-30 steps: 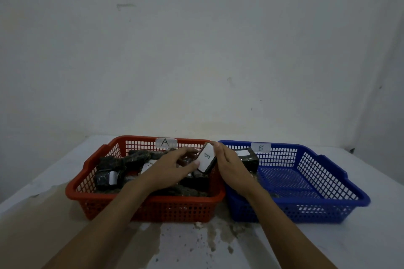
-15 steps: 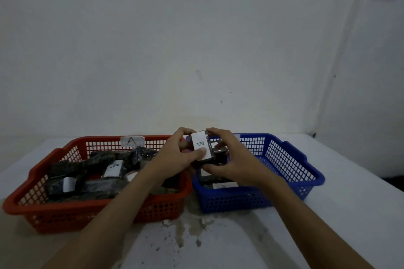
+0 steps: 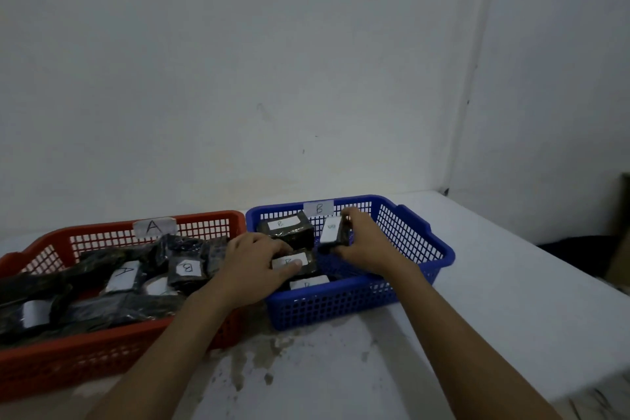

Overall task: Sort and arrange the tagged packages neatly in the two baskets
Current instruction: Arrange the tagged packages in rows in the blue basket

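A red basket tagged A holds several black wrapped packages, one tagged A and one tagged B. To its right stands a blue basket tagged B. My right hand grips a black B-tagged package on edge inside the blue basket. My left hand reaches over the baskets' shared side and presses its thumb on a flat B-tagged package. Another B package stands at the back left of the blue basket, and one lies at the front.
Both baskets sit on a white table with stains near the front. A white wall rises just behind them. At the far right, past the table edge, there is a dark area with a brown box.
The B package went from above the baskets' shared rim into the blue basket, held by my right hand alone. My left hand let go and came down on a flat B package.
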